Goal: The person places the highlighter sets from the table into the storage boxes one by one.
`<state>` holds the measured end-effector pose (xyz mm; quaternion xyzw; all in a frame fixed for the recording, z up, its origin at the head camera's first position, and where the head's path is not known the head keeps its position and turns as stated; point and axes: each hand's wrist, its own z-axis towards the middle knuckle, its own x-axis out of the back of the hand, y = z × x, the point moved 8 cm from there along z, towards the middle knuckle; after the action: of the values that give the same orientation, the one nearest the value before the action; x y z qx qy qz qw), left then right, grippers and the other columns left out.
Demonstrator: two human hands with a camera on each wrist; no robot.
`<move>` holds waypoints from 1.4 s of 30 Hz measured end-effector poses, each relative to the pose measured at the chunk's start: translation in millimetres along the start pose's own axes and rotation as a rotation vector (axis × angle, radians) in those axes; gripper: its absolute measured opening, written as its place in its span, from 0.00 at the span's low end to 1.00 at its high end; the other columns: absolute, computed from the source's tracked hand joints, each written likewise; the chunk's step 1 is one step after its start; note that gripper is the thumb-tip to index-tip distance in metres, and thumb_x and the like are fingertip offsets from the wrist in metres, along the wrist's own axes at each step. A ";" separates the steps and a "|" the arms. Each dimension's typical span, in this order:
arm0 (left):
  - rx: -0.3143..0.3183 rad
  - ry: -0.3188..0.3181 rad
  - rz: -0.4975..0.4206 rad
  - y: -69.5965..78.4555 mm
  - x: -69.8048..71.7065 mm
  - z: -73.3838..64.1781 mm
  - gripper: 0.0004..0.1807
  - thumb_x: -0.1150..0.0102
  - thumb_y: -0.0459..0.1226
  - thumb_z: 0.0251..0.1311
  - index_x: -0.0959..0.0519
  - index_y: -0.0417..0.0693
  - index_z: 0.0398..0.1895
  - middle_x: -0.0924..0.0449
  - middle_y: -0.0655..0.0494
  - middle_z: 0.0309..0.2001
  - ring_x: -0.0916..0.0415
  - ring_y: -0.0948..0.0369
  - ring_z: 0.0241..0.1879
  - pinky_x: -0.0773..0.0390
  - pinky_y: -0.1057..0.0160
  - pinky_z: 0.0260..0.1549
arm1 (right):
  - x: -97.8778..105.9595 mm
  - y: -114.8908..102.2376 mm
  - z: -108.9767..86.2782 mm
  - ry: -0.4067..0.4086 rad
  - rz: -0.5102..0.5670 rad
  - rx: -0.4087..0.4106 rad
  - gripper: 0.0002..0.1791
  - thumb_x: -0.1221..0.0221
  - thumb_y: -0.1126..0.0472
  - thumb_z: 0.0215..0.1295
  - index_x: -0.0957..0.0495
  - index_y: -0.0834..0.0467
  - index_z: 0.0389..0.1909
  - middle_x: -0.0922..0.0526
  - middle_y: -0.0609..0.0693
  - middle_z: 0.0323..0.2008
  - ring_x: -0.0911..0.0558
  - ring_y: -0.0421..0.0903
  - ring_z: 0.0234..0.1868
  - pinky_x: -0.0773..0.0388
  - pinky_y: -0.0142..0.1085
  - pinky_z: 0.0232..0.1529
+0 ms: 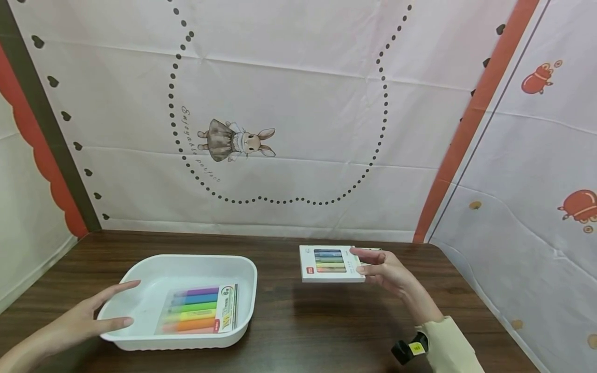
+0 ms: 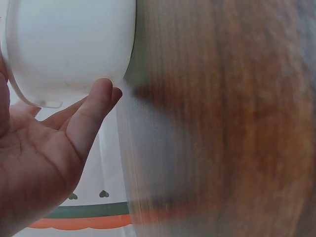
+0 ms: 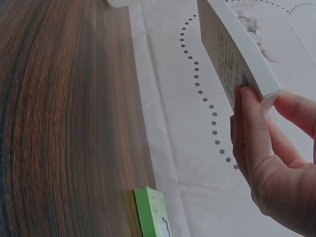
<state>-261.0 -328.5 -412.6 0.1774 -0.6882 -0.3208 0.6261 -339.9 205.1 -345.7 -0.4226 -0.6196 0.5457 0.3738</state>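
In the head view, the left hand (image 1: 84, 317) grips the 9 o'clock end of the white tray (image 1: 179, 265), thumb and forefinger spread apart over its rim. A clear pack of coloured markers (image 1: 201, 310) lies inside, toward 4 o'clock. At about 3 o'clock from the tray, the right hand (image 1: 388, 271) pinches a white box (image 1: 330, 263) by its 3 o'clock edge between thumb and fingers, raised above the brown table (image 1: 289, 336). The right wrist view shows a green box (image 3: 154, 215) at 6 o'clock.

Forward-and-down head view, close-up wrist views
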 end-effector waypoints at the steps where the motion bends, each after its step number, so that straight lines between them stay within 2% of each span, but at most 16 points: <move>1: 0.006 -0.006 -0.005 -0.1 -0.5 0.1 0.35 0.44 0.42 0.59 0.46 0.46 0.67 0.48 0.24 0.61 0.36 0.50 0.53 0.30 0.44 0.37 | -1.1 -0.2 0.7 -0.002 0.000 0.001 0.32 0.39 0.69 0.54 0.38 0.69 0.61 0.29 0.56 0.54 0.21 0.44 0.39 0.23 0.36 0.40; 3: 0.014 -0.012 -0.015 -0.2 -1.0 0.1 0.35 0.44 0.42 0.59 0.47 0.45 0.67 0.49 0.23 0.61 0.40 0.37 0.53 0.31 0.41 0.37 | -3.4 -1.0 1.8 -0.007 0.004 0.004 0.33 0.39 0.69 0.54 0.38 0.69 0.61 0.28 0.55 0.53 0.21 0.44 0.39 0.23 0.36 0.40; 6: 0.028 -0.021 -0.026 -1.2 -1.5 0.0 0.35 0.45 0.42 0.60 0.47 0.44 0.67 0.50 0.22 0.60 0.44 0.33 0.53 0.32 0.40 0.37 | -6.3 -2.8 2.7 -0.012 0.010 0.010 0.33 0.39 0.69 0.55 0.38 0.70 0.61 0.27 0.54 0.51 0.21 0.43 0.38 0.23 0.35 0.39; 9: 0.028 -0.019 -0.025 -1.3 -1.5 -0.3 0.35 0.45 0.42 0.60 0.47 0.43 0.67 0.50 0.22 0.61 0.43 0.33 0.53 0.32 0.40 0.37 | -8.8 -4.4 3.1 -0.015 0.009 0.016 0.33 0.39 0.69 0.55 0.38 0.70 0.61 0.26 0.54 0.51 0.21 0.43 0.38 0.23 0.34 0.38; 16: 0.021 -0.008 -0.001 -1.5 -0.8 -0.5 0.35 0.44 0.42 0.59 0.46 0.44 0.67 0.48 0.23 0.60 0.35 0.48 0.50 0.30 0.44 0.37 | -14.1 -5.0 4.9 -0.021 0.019 0.026 0.32 0.38 0.68 0.54 0.37 0.69 0.61 0.27 0.54 0.52 0.21 0.43 0.38 0.23 0.34 0.39; 23: 0.028 -0.015 -0.021 -1.0 -2.1 -1.1 0.36 0.44 0.42 0.59 0.47 0.43 0.67 0.49 0.22 0.60 0.42 0.34 0.53 0.31 0.41 0.37 | -21.9 -5.0 7.7 -0.043 0.044 0.045 0.30 0.39 0.70 0.54 0.34 0.68 0.59 0.29 0.55 0.55 0.21 0.44 0.39 0.23 0.34 0.39; 24: 0.025 -0.009 -0.010 -0.9 -1.7 -1.0 0.35 0.44 0.42 0.59 0.46 0.43 0.67 0.49 0.22 0.60 0.40 0.37 0.53 0.30 0.42 0.37 | -22.9 -5.1 7.9 -0.043 0.046 0.045 0.29 0.38 0.70 0.54 0.33 0.68 0.59 0.29 0.54 0.56 0.21 0.44 0.39 0.23 0.34 0.39; 26: 0.017 0.002 -0.002 -0.2 -1.2 -0.9 0.35 0.43 0.42 0.59 0.46 0.43 0.66 0.48 0.22 0.60 0.40 0.37 0.53 0.31 0.42 0.37 | -24.8 -5.7 8.4 -0.037 0.045 0.042 0.29 0.38 0.69 0.54 0.32 0.67 0.58 0.28 0.54 0.54 0.22 0.44 0.39 0.23 0.34 0.39; 29: 0.004 0.017 0.015 -0.1 0.1 -0.9 0.35 0.43 0.42 0.58 0.44 0.46 0.66 0.46 0.24 0.60 0.35 0.62 0.52 0.28 0.53 0.37 | -28.9 -6.4 9.3 -0.032 0.038 0.036 0.30 0.38 0.69 0.53 0.33 0.67 0.59 0.28 0.55 0.55 0.21 0.44 0.39 0.23 0.34 0.40; 30: 0.000 0.022 0.021 -0.1 0.6 -1.0 0.34 0.42 0.42 0.58 0.43 0.47 0.66 0.45 0.25 0.60 0.36 0.70 0.50 0.28 0.57 0.36 | -30.4 -6.5 9.9 -0.032 0.035 0.035 0.30 0.37 0.69 0.53 0.33 0.67 0.59 0.28 0.55 0.55 0.21 0.44 0.39 0.23 0.34 0.40; 33: -0.012 0.029 0.022 0.0 1.6 -1.2 0.34 0.42 0.42 0.58 0.43 0.48 0.66 0.44 0.26 0.60 0.44 0.85 0.42 0.31 0.68 0.32 | -36.3 -7.0 11.4 -0.043 0.030 0.040 0.31 0.38 0.69 0.53 0.34 0.69 0.59 0.28 0.56 0.56 0.21 0.43 0.39 0.23 0.34 0.39; 38: -0.024 0.033 0.024 0.9 2.0 -1.1 0.34 0.42 0.41 0.58 0.43 0.48 0.66 0.43 0.27 0.60 0.43 0.84 0.42 0.32 0.71 0.31 | -46.2 -7.7 14.5 -0.060 0.037 0.052 0.30 0.39 0.71 0.52 0.34 0.69 0.59 0.28 0.55 0.56 0.21 0.43 0.39 0.23 0.33 0.39; 41: -0.011 0.026 0.021 0.2 1.5 -0.6 0.34 0.42 0.42 0.58 0.43 0.47 0.66 0.44 0.26 0.60 0.39 0.77 0.46 0.29 0.61 0.35 | -50.8 -8.5 15.3 -0.059 0.044 0.058 0.30 0.38 0.72 0.51 0.34 0.70 0.58 0.28 0.55 0.56 0.21 0.42 0.39 0.23 0.33 0.38; 42: -0.004 0.022 0.018 -0.1 1.2 -0.4 0.35 0.42 0.42 0.58 0.44 0.46 0.66 0.45 0.25 0.60 0.37 0.71 0.49 0.28 0.57 0.36 | -52.1 -8.7 15.4 -0.058 0.046 0.060 0.31 0.38 0.72 0.51 0.34 0.70 0.58 0.28 0.55 0.57 0.21 0.42 0.38 0.23 0.33 0.37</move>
<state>-260.9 -329.4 -411.8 0.1735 -0.6822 -0.3147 0.6367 -336.2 150.6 -339.0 -0.4094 -0.6035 0.5847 0.3554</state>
